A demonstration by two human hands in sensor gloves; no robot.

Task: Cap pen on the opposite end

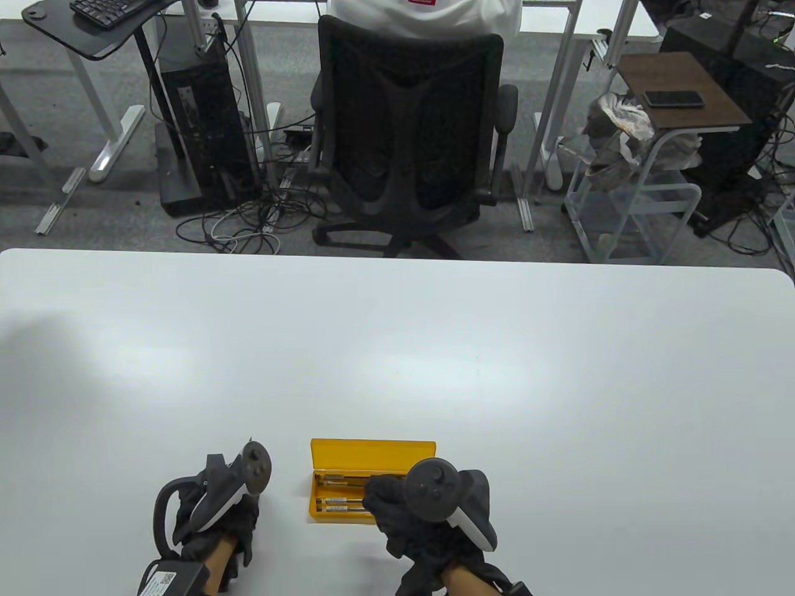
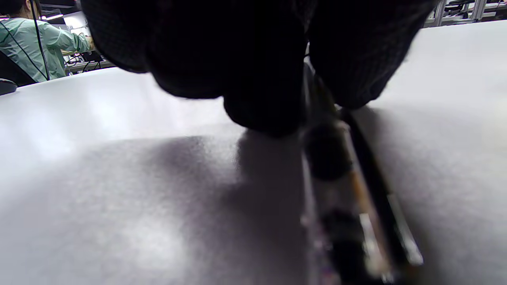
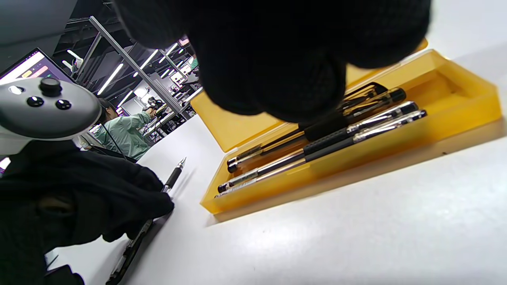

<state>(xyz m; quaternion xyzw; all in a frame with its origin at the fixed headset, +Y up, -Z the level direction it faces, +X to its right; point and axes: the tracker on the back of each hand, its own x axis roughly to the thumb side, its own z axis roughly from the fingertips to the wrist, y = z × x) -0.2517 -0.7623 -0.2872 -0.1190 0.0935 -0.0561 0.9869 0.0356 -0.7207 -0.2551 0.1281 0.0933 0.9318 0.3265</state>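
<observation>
Left hand on a pen, right hand in the pen box

The left hand [image 3: 79,198] presses an uncapped pen [image 3: 173,178] onto the table [image 1: 397,347]; its tip pokes out past the fingers. The right hand [image 1: 404,503] reaches into the yellow box [image 1: 372,448] of pens beside it; I cannot tell if it grips one. The pen could roll if the press slips. Only the right wrist view shows that bare tip.

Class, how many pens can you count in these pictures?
4: three pens in the yellow case, one pen on the table under the left hand. The right hand may hide more.
</observation>
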